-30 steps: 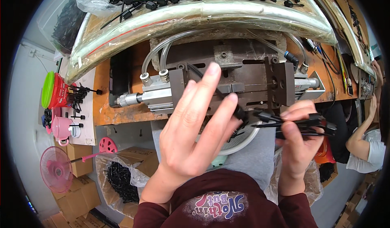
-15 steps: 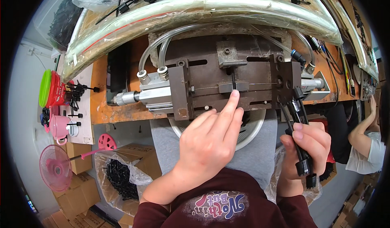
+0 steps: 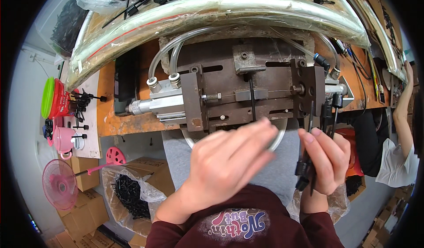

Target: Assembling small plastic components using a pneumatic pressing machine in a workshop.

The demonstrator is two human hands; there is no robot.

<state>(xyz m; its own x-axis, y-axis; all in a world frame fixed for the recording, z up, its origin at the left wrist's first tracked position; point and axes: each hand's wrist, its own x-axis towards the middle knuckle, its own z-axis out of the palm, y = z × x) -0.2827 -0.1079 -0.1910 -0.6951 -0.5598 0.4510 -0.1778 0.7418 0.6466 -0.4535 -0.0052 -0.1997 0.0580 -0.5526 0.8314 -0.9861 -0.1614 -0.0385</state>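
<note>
My left hand [image 3: 225,159] hovers just in front of a dark metal clamping fixture [image 3: 229,62], its fingers stretched out, smeared by motion and holding nothing I can see. A thin black rod [image 3: 252,104] lies across the small grey block [image 3: 244,95] in the fixture's middle, its near end close to my left fingertips. Thin metal pins point at this block from both sides. To the right, my right hand [image 3: 327,159] is closed around several black rods with knobbed ends [image 3: 337,100], held upright beside the fixture's right plate.
Air cylinders [image 3: 168,104] with clear hoses [image 3: 161,53] flank the fixture on an orange bench [image 3: 115,123]. Behind runs a plastic-wrapped tube [image 3: 221,5], with more black rods beyond. At lower left stand a bag-lined carton [image 3: 152,195] and a pink fan [image 3: 62,184]. Another person works at far right.
My left hand has drawn back from the block, uncovering the rod's near length. The left pin's nut has moved inward. My right hand has turned its rods and shifted slightly left.
</note>
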